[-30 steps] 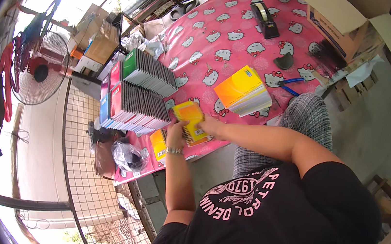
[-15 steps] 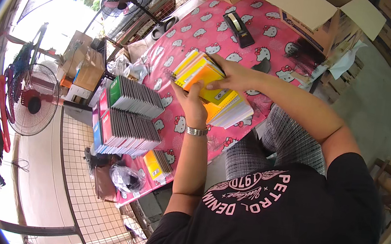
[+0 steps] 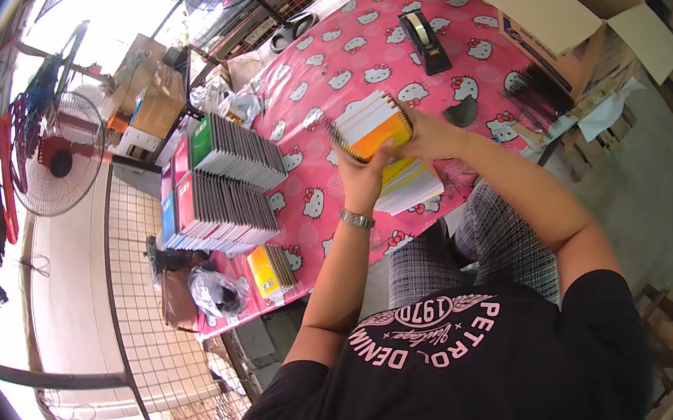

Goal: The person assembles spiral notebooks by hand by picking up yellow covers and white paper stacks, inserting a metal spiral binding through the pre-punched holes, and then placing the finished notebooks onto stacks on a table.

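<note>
The stack of notebooks (image 3: 370, 126) is being held up a little above the pink tablecloth (image 3: 327, 83), near the middle of the table, with its spiral edge and white page edges showing and an orange and yellow cover facing the person. The left hand (image 3: 363, 181) is supporting the stack from below, with the fingers closed around its lower side, and a metal wristwatch (image 3: 357, 219) is sitting on that wrist. The right hand (image 3: 429, 137) is pressing against the right end of the stack, with the fingers wrapped on it, so both hands are gripping the same stack.

Just under the hands, a second pile of notebooks (image 3: 411, 186) is lying flat on the tablecloth, close to the table edge. To the left, two long rows of books (image 3: 226, 184) are standing upright side by side, with green, red and blue covers at their ends. Near the front corner of the table, a small yellow book (image 3: 268, 271) is lying alone.

Further away on the table, a black tape dispenser (image 3: 425, 32) is standing, and a dark small object (image 3: 460, 112) is lying near it. An open cardboard box (image 3: 569, 29) is standing at the far right corner. On the left side, beyond a wire fence (image 3: 134, 286), a standing fan (image 3: 57, 159) is visible.
</note>
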The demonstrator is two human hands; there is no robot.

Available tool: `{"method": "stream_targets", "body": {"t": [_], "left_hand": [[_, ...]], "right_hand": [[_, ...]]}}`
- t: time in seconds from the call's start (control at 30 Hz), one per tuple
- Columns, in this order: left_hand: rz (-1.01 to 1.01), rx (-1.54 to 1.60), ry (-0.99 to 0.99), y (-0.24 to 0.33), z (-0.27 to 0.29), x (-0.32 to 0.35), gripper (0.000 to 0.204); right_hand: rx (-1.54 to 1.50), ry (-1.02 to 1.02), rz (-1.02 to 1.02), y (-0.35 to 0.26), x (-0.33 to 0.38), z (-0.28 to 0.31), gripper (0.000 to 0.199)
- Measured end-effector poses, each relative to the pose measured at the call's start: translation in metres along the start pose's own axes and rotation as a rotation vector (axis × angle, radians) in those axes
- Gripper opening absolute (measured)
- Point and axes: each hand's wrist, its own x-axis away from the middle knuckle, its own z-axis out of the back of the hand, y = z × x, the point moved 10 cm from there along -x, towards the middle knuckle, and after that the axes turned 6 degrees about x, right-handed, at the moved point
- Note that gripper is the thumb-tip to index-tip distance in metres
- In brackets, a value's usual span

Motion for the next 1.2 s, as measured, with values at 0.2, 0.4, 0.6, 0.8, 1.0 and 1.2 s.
{"method": "stream_targets", "body": {"t": [0.2,0.4,0.6,0.8,1.0,1.2], "left_hand": [[-0.133,0.123,0.076,0.050,0.046,0.006,0.052],[0.200,0.048,0.172,0.088,0.226,0.073,0.046],[0.631,-0.093,0.493,0.028,0.439,0.180,0.039],[0.787,-0.079,0.513,-0.010,0.479,0.189,0.041],[0.886,-0.162,0.541,-0.023,0.472,0.195,0.045],[0.983,-0.314,0.534,-0.020,0.498,0.209,0.047]], "right_hand": [[0.340,-0.062,0.124,-0.081,-0.014,-0.013,0.084],[0.269,0.165,0.278,-0.118,0.005,0.001,0.068],[0.121,0.186,-0.032,-0.024,0.045,0.052,0.061],[0.183,0.266,-0.130,-0.012,0.063,0.091,0.060],[0.267,0.335,-0.181,0.022,0.088,0.138,0.055],[0.270,0.346,-0.284,0.073,0.089,0.164,0.051]]}}
